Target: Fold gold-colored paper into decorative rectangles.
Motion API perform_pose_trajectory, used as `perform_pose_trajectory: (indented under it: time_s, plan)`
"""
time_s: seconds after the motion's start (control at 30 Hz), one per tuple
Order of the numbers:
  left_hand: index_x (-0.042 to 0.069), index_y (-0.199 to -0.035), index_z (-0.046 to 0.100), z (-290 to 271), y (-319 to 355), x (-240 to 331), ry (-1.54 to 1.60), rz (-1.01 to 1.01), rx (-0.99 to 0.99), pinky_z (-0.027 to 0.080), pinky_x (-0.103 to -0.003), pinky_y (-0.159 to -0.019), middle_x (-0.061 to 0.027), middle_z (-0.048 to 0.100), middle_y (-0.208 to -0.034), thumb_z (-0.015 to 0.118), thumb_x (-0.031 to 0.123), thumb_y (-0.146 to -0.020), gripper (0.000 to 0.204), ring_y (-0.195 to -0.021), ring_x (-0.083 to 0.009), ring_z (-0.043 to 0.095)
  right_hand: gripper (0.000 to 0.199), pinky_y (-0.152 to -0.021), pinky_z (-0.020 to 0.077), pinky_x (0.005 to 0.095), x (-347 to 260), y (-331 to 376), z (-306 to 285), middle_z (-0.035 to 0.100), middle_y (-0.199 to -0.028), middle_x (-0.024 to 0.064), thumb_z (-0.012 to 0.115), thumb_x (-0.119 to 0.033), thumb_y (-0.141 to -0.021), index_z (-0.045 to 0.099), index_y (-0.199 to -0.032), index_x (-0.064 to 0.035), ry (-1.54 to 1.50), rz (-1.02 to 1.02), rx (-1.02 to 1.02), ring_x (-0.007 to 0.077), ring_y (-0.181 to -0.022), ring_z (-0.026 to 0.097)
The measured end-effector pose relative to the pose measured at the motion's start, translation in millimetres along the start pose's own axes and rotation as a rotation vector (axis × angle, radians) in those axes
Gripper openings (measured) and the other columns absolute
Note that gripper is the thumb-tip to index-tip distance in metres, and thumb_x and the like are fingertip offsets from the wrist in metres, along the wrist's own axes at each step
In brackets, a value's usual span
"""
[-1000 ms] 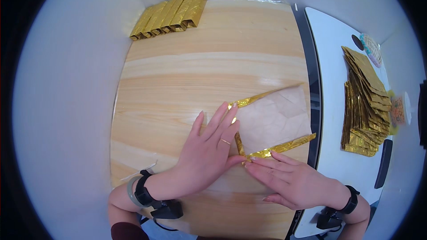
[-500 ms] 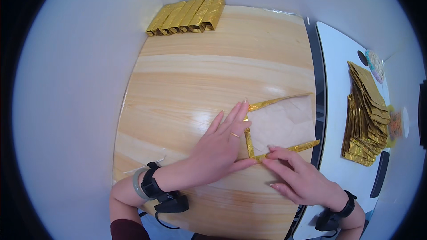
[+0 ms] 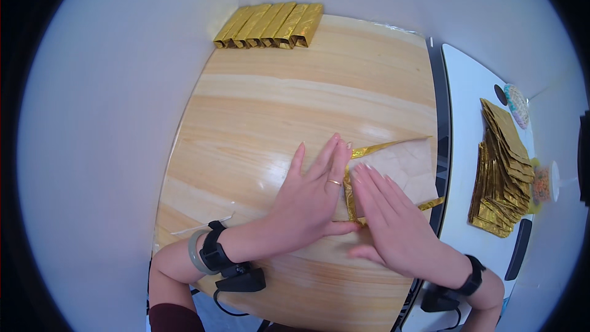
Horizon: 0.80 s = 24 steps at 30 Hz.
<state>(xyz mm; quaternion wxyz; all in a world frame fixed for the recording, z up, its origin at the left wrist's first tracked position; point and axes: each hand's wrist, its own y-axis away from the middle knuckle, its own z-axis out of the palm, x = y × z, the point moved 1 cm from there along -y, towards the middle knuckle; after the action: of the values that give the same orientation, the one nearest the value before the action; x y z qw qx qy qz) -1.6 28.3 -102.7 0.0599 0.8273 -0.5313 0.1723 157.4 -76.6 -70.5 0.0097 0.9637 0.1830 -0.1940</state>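
A sheet of gold foil paper (image 3: 412, 163) lies on the wooden table with its pale side up. Narrow gold strips are folded in along its left, upper and lower edges. My left hand (image 3: 310, 200) rests at the sheet's left fold, fingers stretched out and thumb reaching to the lower left corner. Beside it my right hand (image 3: 393, 224) lies over the lower part of the sheet, fingers straight and together, thumb apart. Its fingertips are just right of the left fold. It covers part of the lower fold.
Several folded gold paper tubes (image 3: 270, 24) stand in a row at the far left of the wooden table (image 3: 295, 98). On the white surface (image 3: 464, 147) to the right lie a stack of gold sheets (image 3: 501, 178), a knitted round item (image 3: 516, 106) and a tub (image 3: 544, 183). A dark gap separates the two surfaces.
My right hand has moved up from pinching the lower fold and now lies flat across the sheet. My left hand has stayed at the left fold. The whole view has shifted slightly.
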Motion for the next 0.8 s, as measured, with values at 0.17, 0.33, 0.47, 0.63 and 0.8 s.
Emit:
perform_pose_trajectory:
  time_s: [0.17, 0.33, 0.47, 0.63, 0.8]
  plan:
    - [-0.010, -0.145, 0.019, 7.2, 0.5, -4.7, -0.068, 0.002, -0.004, 0.016, -0.064, -0.109, -0.0271, 0.026, -0.150, 0.071, 0.056, -0.074, 0.110, -0.145, -0.0362, 0.017, 0.094, -0.114, 0.0278, 0.0414, 21.6, -27.4, 23.9, 0.036, -0.146, 0.0257, 0.057, -0.059, -0.081, 0.033, -0.139, 0.0111, 0.138, 0.019, 0.133, 0.0339, -0.139, 0.033]
    - [-0.015, -0.141, 0.021, 0.4, 2.1, -0.9, -0.081, 0.034, 0.054, 0.021, -0.068, -0.105, -0.0232, 0.036, -0.144, 0.067, 0.057, -0.076, 0.107, -0.143, -0.0384, 0.018, 0.093, -0.115, 0.0252, 0.0396, 36.7, -15.9, 9.7, 0.037, -0.147, 0.0218, 0.052, -0.062, -0.082, 0.036, -0.139, 0.0095, 0.318, 0.050, 0.019, 0.0303, -0.139, 0.035]
    - [-0.013, -0.141, 0.023, 1.3, 1.2, -1.4, -0.122, 0.044, 0.055, 0.023, -0.069, -0.102, -0.0210, 0.037, -0.145, 0.067, 0.058, -0.075, 0.107, -0.142, -0.0414, 0.019, 0.096, -0.115, 0.0258, 0.0404, 47.2, -5.3, 1.5, 0.036, -0.148, 0.0208, 0.054, -0.065, -0.080, 0.034, -0.140, 0.0088, 0.344, 0.112, -0.016, 0.0306, -0.139, 0.034]
    - [-0.010, -0.142, 0.024, -1.7, 1.2, 0.2, -0.176, 0.044, 0.006, 0.025, -0.071, -0.099, -0.0185, 0.030, -0.150, 0.065, 0.062, -0.074, 0.108, -0.141, -0.0455, 0.019, 0.102, -0.114, 0.0254, 0.0440, 65.0, 14.1, -7.9, 0.033, -0.149, 0.0235, 0.054, -0.068, -0.079, 0.029, -0.142, 0.0083, 0.388, 0.210, -0.015, 0.0329, -0.140, 0.032]
    - [-0.008, -0.144, 0.022, -0.7, 0.1, -1.3, -0.182, 0.037, -0.009, 0.024, -0.071, -0.100, -0.0183, 0.029, -0.151, 0.065, 0.063, -0.074, 0.109, -0.142, -0.0449, 0.017, 0.104, -0.115, 0.0221, 0.0448, 75.2, 27.2, -14.3, 0.032, -0.149, 0.0232, 0.056, -0.068, -0.079, 0.028, -0.143, 0.0083, 0.462, 0.252, -0.025, 0.0325, -0.140, 0.032]
